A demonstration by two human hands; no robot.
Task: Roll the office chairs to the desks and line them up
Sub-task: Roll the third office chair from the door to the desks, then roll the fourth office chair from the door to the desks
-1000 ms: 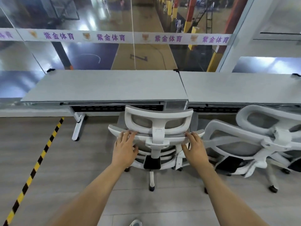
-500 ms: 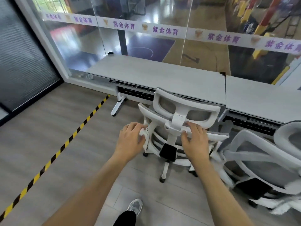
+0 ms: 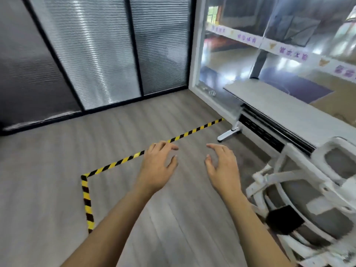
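A white office chair (image 3: 316, 191) with grey mesh back stands at the right edge, its headrest against the grey desk (image 3: 285, 110). My left hand (image 3: 157, 166) and my right hand (image 3: 223, 168) hover over the bare floor in the middle of the view, left of the chair. Both hands hold nothing, fingers spread and slightly curled. The right hand is a short way from the chair's armrest and does not touch it. The chair's wheels are hidden.
Yellow-black tape (image 3: 123, 160) marks a corner on the wood-look floor. Dark partitions with blinds (image 3: 96, 51) close the far side. A glass wall (image 3: 269, 45) runs behind the desk. The desk's white foot (image 3: 228, 134) stands near the tape's end.
Both hands have let go of the chair's back. The view has swung left, so the chair and desk now sit at the right edge.
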